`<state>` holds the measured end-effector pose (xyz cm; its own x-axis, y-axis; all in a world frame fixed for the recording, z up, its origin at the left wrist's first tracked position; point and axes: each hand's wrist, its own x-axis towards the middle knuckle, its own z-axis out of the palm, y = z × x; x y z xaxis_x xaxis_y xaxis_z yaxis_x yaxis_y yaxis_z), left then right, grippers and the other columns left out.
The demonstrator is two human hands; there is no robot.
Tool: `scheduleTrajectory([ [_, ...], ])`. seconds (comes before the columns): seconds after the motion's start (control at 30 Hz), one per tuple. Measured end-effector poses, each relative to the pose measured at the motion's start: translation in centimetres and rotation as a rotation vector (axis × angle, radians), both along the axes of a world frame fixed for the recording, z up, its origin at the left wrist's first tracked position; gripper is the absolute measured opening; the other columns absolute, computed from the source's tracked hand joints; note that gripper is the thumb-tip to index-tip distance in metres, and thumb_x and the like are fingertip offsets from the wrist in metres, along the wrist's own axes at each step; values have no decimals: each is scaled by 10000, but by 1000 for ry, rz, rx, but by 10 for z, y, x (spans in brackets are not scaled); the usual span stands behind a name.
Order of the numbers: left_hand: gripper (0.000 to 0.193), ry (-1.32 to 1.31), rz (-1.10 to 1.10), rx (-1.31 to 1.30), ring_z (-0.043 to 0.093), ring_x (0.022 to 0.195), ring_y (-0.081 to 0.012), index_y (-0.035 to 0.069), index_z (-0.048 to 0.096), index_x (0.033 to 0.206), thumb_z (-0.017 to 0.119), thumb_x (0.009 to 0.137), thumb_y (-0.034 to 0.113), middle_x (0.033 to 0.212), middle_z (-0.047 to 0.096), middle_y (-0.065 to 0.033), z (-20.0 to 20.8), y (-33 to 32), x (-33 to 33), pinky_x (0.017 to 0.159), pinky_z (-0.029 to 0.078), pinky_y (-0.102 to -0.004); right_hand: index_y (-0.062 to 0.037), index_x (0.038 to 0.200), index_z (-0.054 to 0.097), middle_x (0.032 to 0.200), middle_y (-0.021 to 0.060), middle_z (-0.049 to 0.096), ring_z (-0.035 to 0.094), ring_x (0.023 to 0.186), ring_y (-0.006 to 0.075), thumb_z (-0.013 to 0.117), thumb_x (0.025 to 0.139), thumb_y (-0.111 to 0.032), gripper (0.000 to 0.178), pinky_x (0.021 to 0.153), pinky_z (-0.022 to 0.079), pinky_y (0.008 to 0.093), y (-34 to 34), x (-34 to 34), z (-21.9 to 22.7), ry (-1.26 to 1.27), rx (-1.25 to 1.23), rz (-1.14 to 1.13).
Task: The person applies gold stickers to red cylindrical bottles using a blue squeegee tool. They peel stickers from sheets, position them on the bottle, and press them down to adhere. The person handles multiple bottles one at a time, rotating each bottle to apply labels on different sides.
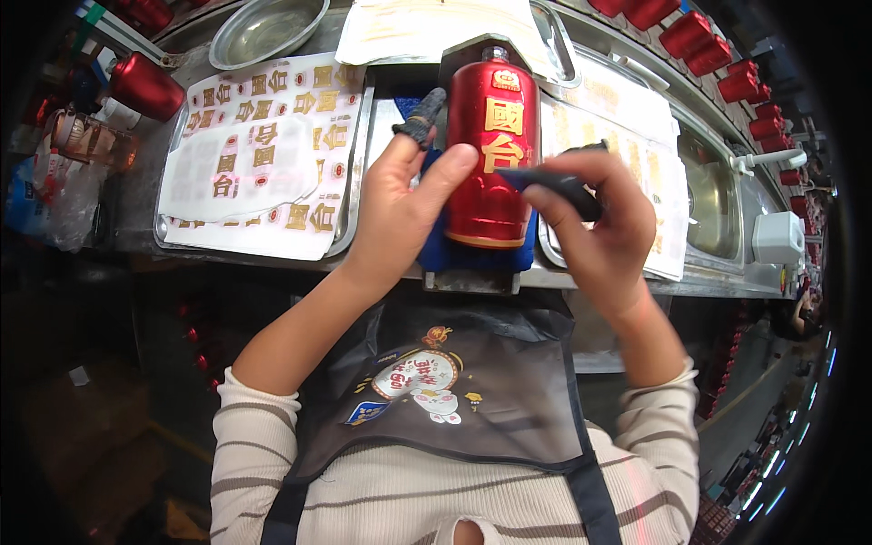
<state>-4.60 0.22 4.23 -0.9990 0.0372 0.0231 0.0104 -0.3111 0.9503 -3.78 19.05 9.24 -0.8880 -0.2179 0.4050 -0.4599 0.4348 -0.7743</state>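
Red bottle (489, 145) lying at centre frame on a blue pad (434, 245). Left hand (400, 209) steadying its side, fingers open; right hand (604, 227) clenched around a dark tool (556, 189) pressed to its label.

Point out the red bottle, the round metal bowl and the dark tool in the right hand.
red bottle (490, 150): head view, on its red body.
round metal bowl (265, 30): head view, on its inner floor.
dark tool (556, 188): head view, on its shaft beside the right hand's fingers.

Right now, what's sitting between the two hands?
In the head view, a red bottle with gold markings lies between the left hand and the right hand. The left thumb touches its side, and it rests on a blue pad.
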Motion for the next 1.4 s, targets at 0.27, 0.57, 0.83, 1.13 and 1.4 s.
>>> scheduleTrajectory([
  [0.27, 677, -20, -76, -183, 601, 1139, -166, -33, 345, 1495, 690, 946, 160, 1284, 606, -145, -9, 11, -9, 980, 488, -305, -11, 1011, 620, 918, 17, 614, 539, 823, 50, 737, 888, -71, 180, 753, 450, 195, 16, -7, -68, -160, -358, -445],
  [0.57, 683, -76, -127, -358, 569, 1189, -174, -22, 352, 1489, 705, 931, 154, 1325, 578, -137, 10, 3, -15, 1017, 459, -318, -17, 1008, 583, 927, 41, 625, 587, 858, 87, 740, 866, -54, 215, 771, 483, 214, 12, -7, -48, -264, -476, -234],
  [0.83, 556, -84, -59, -130, 475, 1340, -211, -74, 387, 1456, 602, 975, 105, 1465, 477, -193, 2, 4, -7, 1111, 373, -336, 2, 957, 674, 831, -6, 630, 555, 779, 38, 655, 887, -22, 77, 701, 445, 192, 129, -27, -45, -527, -553, -408],
  [1.13, 433, -86, 85, -183, 474, 1367, -252, -74, 455, 1395, 510, 1023, 140, 1470, 495, -188, -10, -23, -11, 1116, 363, -346, -7, 1111, 605, 1043, 217, 634, 629, 977, 378, 795, 766, -325, 506, 831, 496, 445, 236, -32, -35, -344, 809, -855],
  [1.4, 576, -208, 29, -94, 453, 1368, -193, -36, 360, 1489, 603, 986, 102, 1451, 490, -174, -5, -24, -2, 1055, 407, -285, 75, 1270, 521, 1077, 282, 658, 664, 968, 355, 823, 723, -332, 746, 849, 507, 404, 254, 1, -46, -623, 609, -873],
])
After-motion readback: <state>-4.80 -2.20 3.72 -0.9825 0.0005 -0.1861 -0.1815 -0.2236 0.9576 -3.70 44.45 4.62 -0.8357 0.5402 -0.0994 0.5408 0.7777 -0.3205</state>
